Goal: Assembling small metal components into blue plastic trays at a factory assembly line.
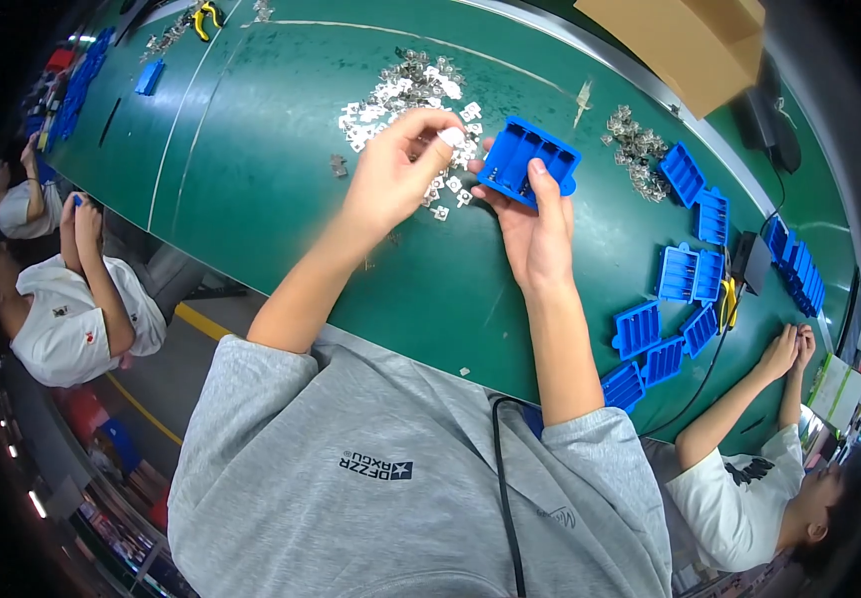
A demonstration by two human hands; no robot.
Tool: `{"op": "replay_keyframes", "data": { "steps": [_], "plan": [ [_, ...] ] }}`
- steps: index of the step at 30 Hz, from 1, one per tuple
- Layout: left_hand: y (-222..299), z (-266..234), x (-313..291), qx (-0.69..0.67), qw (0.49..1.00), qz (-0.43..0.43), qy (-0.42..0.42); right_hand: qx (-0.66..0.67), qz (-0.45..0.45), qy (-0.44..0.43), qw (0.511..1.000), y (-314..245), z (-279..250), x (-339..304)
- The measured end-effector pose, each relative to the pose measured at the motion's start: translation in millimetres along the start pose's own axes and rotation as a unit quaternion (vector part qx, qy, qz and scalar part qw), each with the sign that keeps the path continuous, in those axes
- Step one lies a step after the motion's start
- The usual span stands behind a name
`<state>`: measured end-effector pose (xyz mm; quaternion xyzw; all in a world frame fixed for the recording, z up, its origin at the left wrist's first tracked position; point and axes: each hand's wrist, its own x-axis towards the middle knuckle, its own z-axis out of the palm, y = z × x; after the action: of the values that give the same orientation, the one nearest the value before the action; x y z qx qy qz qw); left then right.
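Gripping a blue plastic battery holder (528, 159) just right of frame centre-top, the right hand (535, 234) had its thumb laid across the holder's lower edge and its fingers curled behind, keeping it tilted above the green table (251, 179). The left hand (400, 169), just beside it on the left, pinched a small silvery metal clip (452, 137) between thumb and fingertips, close to the holder's near corner. A loose heap of metal clips (405, 95) lay under and behind both hands. Further blue holders (685, 274) sat in the right half, a smaller clip pile (635, 140) above them. A co-worker's hands (789, 349) rested at the right edge; a cardboard box (689, 40) stood upper right.
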<state>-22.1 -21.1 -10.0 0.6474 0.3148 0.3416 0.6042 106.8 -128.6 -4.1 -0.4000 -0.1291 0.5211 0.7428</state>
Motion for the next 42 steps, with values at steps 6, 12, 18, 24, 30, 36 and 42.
{"op": "replay_keyframes", "data": {
  "steps": [6, 12, 18, 24, 30, 36, 42],
  "plan": [
    [8.1, -2.3, 6.8, 0.208, 0.949, 0.233, 0.033, -0.052, 0.049, -0.026, 0.997, 8.2, -7.3, 2.5],
    [4.8, 10.4, 7.9, 0.250, 0.921, 0.298, 0.032, -0.094, 0.061, -0.030, 0.993, 17.7, -0.7, -4.6],
    [3.4, 8.2, 4.9, 0.259, 0.917, 0.302, 0.014, -0.114, 0.057, -0.060, 0.990, 19.0, 0.1, -5.9],
    [2.1, 11.7, 4.4, 0.275, 0.914, 0.299, 0.015, -0.132, 0.049, -0.064, 0.988, 20.7, -0.4, -7.3],
    [4.5, 14.4, 3.4, 0.311, 0.902, 0.299, 0.005, -0.133, 0.047, -0.064, 0.988, 18.8, 1.8, -6.9],
    [6.6, 12.4, 2.7, 0.246, 0.942, 0.228, -0.012, -0.136, 0.024, -0.050, 0.989, 14.0, 0.5, -7.0],
    [9.8, 14.9, -4.8, 0.135, 0.977, 0.145, -0.085, -0.180, -0.013, -0.005, 0.984, 22.2, -18.0, -3.9]
  ]
}}
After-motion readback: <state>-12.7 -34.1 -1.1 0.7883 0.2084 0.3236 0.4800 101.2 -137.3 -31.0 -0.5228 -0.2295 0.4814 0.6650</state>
